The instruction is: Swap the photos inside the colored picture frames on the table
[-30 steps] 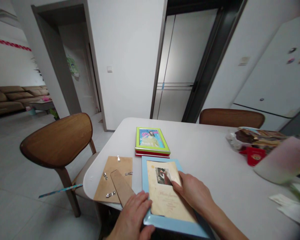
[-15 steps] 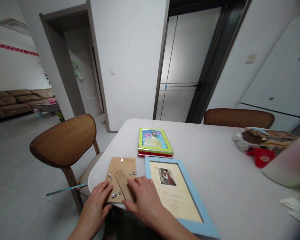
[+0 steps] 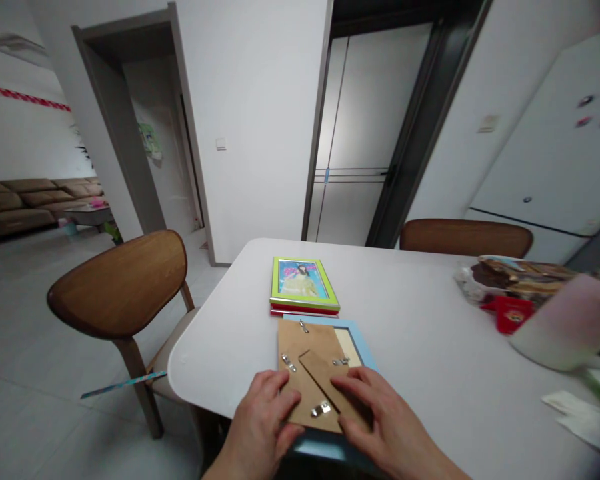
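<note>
The brown frame backing board (image 3: 307, 373) lies on top of the blue picture frame (image 3: 365, 357) at the near edge of the white worktop (image 3: 420, 333), pressed flat by the left hand (image 3: 263, 420) and right hand (image 3: 380, 420), fingers spread.

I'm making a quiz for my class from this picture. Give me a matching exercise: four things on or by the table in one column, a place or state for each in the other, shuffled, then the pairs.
Things:
1. brown backing board
2. green picture frame
3. blue picture frame
4. red packet

Places or states:
A. stacked on a red frame
B. under both hands, stand side up
C. at the table's right, beside a bag of snacks
D. mostly covered by the board

Pairs: 1-B, 2-A, 3-D, 4-C
</note>
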